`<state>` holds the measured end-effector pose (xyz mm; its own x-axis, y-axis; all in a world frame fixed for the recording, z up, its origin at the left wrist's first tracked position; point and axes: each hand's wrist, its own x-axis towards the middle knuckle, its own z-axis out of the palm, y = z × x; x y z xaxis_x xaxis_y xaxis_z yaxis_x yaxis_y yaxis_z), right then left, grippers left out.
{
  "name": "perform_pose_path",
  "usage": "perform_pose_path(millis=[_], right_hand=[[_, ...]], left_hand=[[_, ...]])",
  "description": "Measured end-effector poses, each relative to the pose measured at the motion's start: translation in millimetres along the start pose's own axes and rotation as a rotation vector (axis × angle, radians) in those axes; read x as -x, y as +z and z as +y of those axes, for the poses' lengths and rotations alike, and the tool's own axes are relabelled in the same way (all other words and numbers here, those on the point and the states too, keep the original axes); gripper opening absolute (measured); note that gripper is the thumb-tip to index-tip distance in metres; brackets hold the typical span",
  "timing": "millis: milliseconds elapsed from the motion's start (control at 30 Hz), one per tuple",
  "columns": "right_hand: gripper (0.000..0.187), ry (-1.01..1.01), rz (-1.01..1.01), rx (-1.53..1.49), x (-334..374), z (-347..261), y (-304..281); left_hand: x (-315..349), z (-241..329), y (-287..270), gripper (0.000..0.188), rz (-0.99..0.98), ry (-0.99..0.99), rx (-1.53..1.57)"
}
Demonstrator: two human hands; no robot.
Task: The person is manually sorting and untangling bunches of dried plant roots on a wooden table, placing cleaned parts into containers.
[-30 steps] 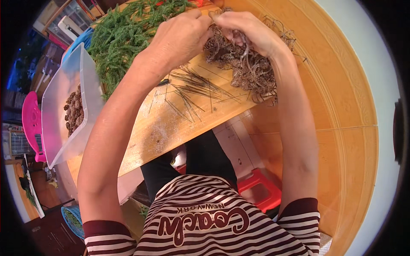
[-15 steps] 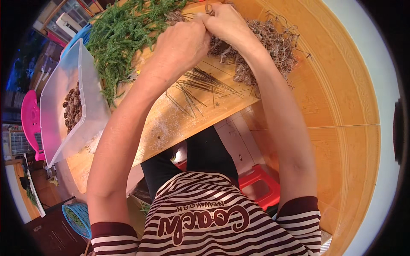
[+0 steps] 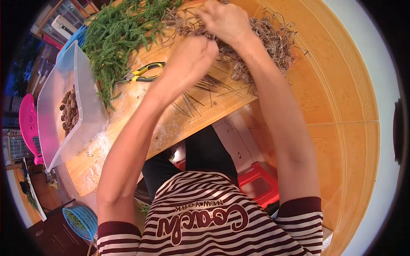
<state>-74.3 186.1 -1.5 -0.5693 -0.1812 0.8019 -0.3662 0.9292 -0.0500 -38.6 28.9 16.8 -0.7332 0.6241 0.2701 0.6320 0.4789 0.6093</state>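
My left hand (image 3: 194, 53) is curled over the work board, its fingertips hidden beneath it. Just beyond and to the right, my right hand (image 3: 228, 21) bends its fingers inward above brown dried, cone-like pieces with wiry stems (image 3: 190, 27). What either hand grips, if anything, is hidden. A larger tangled heap of the same brown stuff (image 3: 273, 45) lies right of my right hand. Under my left wrist, thin dark wire stems (image 3: 209, 85) are fanned out on the board. Yellow-and-black handled pliers (image 3: 147, 72) rest left of that wrist.
Green artificial sprigs (image 3: 115, 42) cover the board's far left. A clear plastic bin (image 3: 79, 115) holding pine cones (image 3: 70, 109) stands at the left. The wooden board (image 3: 149, 141) ends above my lap. Red stool (image 3: 260, 183), blue basket (image 3: 81, 222) and pink chair (image 3: 29, 128) sit lower.
My hands have come apart: the left drew nearer and slightly right, while the right shifted a little right and its fingers turned. The pliers have come into sight beside my left wrist.
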Motion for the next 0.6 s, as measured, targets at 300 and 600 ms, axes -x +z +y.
perform_pose_path(millis=[300, 600], right_hand=[[0.048, 0.359, -0.232, -0.075, -32, 26, -35], [0.047, 0.630, -0.377, -0.462, -45, -2, -76]], left_hand=[[26, -8, 53, 0.031, -0.256, -0.133, 0.253], [1, 9, 98, 0.053, -0.219, -0.132, -0.146]])
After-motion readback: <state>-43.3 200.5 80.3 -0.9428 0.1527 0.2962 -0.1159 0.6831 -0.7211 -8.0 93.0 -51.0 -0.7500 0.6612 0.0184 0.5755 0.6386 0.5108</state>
